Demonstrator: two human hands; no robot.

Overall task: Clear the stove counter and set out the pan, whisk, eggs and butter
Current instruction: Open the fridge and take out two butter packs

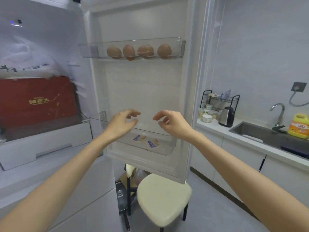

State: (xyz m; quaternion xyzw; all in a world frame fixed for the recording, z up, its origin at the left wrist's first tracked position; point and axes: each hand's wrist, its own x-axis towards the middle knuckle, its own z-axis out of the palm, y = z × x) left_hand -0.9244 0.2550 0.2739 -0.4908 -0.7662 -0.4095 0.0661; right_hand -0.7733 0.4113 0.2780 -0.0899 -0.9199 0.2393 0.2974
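Observation:
The fridge door (143, 91) stands open in front of me. Several brown eggs (145, 51) sit in a row in its upper clear shelf (90, 51). Small butter packets (151, 143) with purple labels lie in the lower door shelf (170, 148). My left hand (122, 123) and my right hand (170, 123) hover side by side just above that lower shelf, fingers loosely curled, holding nothing. A lidded pan (122, 198) sits low on the floor beside the fridge, partly hidden by a chair.
A red box (36, 101) fills the fridge interior at left, under a white bag. A cream-seated chair (163, 200) stands below the door. To the right are a counter with a kettle (226, 116), dish rack (219, 101), sink (260, 134), tap and a yellow detergent bottle (299, 125).

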